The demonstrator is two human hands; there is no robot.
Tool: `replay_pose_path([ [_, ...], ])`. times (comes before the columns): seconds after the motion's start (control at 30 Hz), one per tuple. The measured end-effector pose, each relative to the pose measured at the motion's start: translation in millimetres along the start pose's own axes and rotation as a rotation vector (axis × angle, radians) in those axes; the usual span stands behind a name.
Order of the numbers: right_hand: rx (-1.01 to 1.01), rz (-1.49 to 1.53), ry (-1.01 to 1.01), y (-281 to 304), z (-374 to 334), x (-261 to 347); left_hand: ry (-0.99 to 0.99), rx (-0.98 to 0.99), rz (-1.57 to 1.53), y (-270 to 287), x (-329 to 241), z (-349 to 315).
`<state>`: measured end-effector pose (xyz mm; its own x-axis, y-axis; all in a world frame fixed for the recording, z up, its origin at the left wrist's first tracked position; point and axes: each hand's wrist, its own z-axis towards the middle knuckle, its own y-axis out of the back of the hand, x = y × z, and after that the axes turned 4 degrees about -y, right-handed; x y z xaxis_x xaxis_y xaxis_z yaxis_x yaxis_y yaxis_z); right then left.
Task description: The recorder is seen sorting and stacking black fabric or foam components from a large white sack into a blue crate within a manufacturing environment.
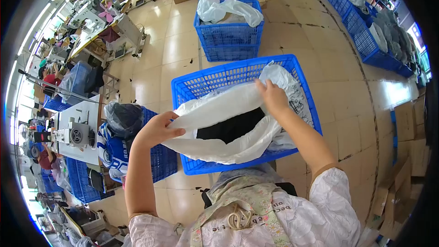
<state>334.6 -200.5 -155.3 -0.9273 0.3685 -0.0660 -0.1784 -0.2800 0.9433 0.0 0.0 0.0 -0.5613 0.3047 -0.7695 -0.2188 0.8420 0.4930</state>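
A white plastic bag (233, 153) lies with its mouth spread wide inside a large blue plastic basket (299, 64) in front of me. Dark cloth (235, 127) shows through the opening. My left hand (157, 129) pinches the bag's rim at its left end, thumb over the edge. At the far right of the mouth, my right hand (272, 96) grips the same rim with its fingers closed on it. Another white bag with dark printing (292, 96) fills the basket's right side. How deep the cloth goes is hidden by the bag.
Beyond stands a stack of blue baskets (231, 39) topped with white plastic. Sewing machines (75, 133) on tables line the left, with people seated there. To my left, a basket (162, 158) adjoins blue-and-white clothing. Cardboard boxes (404, 128) and more baskets (361, 27) stand at right.
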Motion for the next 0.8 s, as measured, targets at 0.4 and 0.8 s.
replay_pose_path([
  [0.4, 0.739, 1.753, -0.836, 24, -32, 10, -0.714, -0.822, 0.749, -56, 19, 26],
  [0.8, 0.719, 1.525, -0.586, 32, -32, -8, -0.078, -0.233, 0.346, -72, 54, 66],
])
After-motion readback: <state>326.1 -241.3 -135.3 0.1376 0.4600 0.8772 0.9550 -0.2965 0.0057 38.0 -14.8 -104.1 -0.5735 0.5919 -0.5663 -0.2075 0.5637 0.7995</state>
